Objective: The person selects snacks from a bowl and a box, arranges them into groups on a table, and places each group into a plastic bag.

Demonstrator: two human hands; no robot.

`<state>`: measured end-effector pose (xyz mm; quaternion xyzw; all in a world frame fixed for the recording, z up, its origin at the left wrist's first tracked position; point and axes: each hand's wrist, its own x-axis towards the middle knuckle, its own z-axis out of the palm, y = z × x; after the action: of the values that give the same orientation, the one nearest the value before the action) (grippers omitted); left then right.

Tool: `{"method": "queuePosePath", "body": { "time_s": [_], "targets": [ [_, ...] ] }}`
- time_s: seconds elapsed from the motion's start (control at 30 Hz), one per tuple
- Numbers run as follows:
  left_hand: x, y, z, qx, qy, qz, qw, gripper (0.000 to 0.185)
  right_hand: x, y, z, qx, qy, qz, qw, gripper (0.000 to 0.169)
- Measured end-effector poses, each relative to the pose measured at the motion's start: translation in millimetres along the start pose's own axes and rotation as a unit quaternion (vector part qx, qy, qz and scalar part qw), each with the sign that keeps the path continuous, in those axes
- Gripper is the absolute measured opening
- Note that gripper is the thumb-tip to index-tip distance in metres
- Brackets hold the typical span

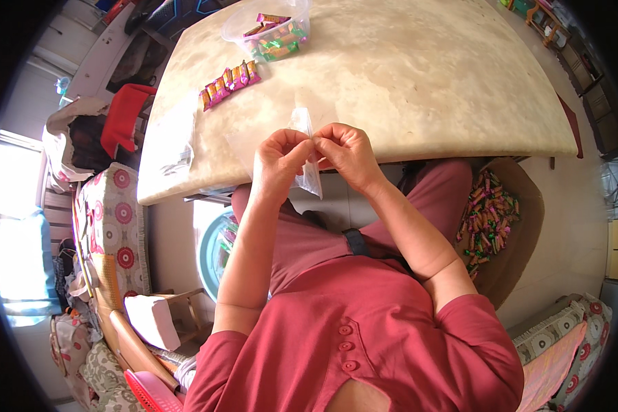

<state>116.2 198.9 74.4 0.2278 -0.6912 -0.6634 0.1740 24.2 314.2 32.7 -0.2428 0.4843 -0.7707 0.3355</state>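
My left hand [283, 157] and my right hand [347, 154] meet at the table's near edge, thumbs and forefingers pinching a clear plastic bag [309, 183] between them. The bag hangs partly below the edge, and part of it rises behind my fingers. Beyond my left hand, a slanting row of small wrapped candies [229, 83] in pink and orange lies on the table [417, 77]. Farther back stands a clear plastic tub [232, 28] holding pink and green wrapped pieces. A stack of clear plastic bags [172, 139] appears to lie at the table's left side.
Right of my legs, a cardboard box [528, 226] holds many wrapped candies [489, 221]. A light blue basin [206, 257] with packed bags stands on the floor at left. A wooden chair [193, 309] and a patterned, fringed cover [123, 213] are on the left.
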Motion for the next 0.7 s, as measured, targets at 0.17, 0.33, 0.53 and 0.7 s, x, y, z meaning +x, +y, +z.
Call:
{"method": "queuePosePath", "body": {
  "time_s": [0.17, 0.33, 0.53, 0.7],
  "targets": [
    [-0.7, -4.1, -1.9, 0.0, -0.005, 0.014, 1.0, 0.005, -1.8, 0.7, 0.2, -0.036, 0.006, -0.006, 0.999, 0.01],
    [-0.5, -6.2, -9.6, -0.069, -0.044, -0.017, 0.996, 0.004, -1.8, -0.1, 1.9, 0.027, -0.005, 0.016, 0.999, 0.01],
    [-4.9, -1.2, -2.9, -0.019, -0.011, -0.001, 1.0, 0.005, -3.8, -0.1, 3.9, 0.033, -0.001, 0.023, 0.999, 0.01],
    [-3.2, -5.0, -6.1, -0.021, -0.036, 0.007, 0.999, 0.003, -5.6, 0.5, 4.5, 0.029, -0.007, 0.012, 0.999, 0.01]
  ]
}}
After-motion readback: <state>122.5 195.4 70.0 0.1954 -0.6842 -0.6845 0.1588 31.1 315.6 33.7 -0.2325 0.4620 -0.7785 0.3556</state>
